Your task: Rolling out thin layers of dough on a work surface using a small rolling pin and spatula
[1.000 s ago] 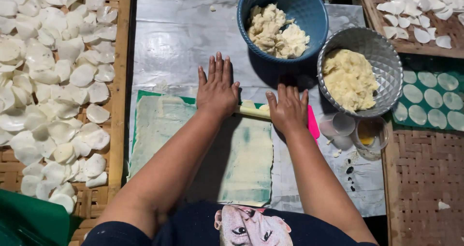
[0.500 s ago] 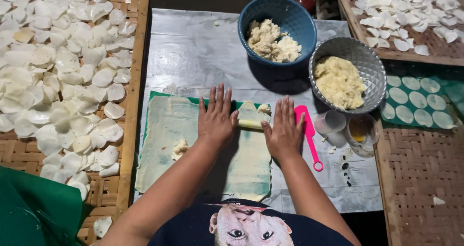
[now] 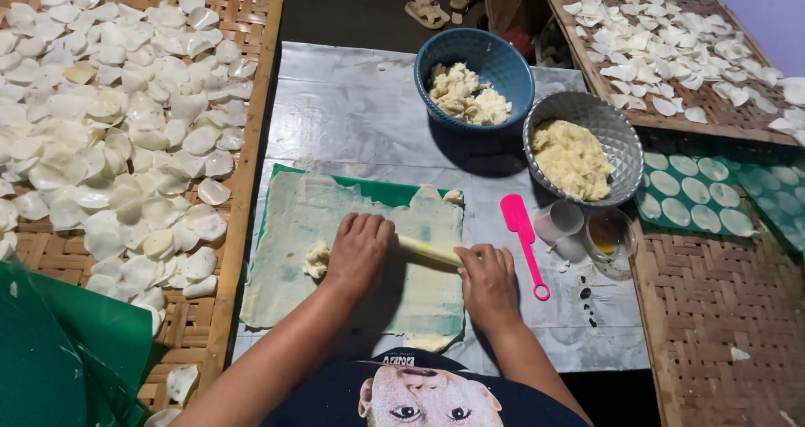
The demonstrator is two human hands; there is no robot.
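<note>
- Left hand (image 3: 359,251) lies palm down, fingers together and slightly curled, pointing away from the body.
- Right hand (image 3: 488,283) lies palm down beside it, apart.
- Both forearms reach forward, bare.

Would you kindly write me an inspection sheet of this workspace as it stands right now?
Surface: silvery sheet on the floor, with a green mat under rolled-out pale dough.
Job's things: rolling pin across the dough; a small dough lump beside the left hand.
Clutter: blue basket and metal colander, both holding dough; pink spatula; small cup; glass jar.
Grippers: left hand and right hand press flat on the pin, fingers extended.
Cables: nothing seen.
Surroundings: woven trays covered with white discs; sandals beyond.
</note>
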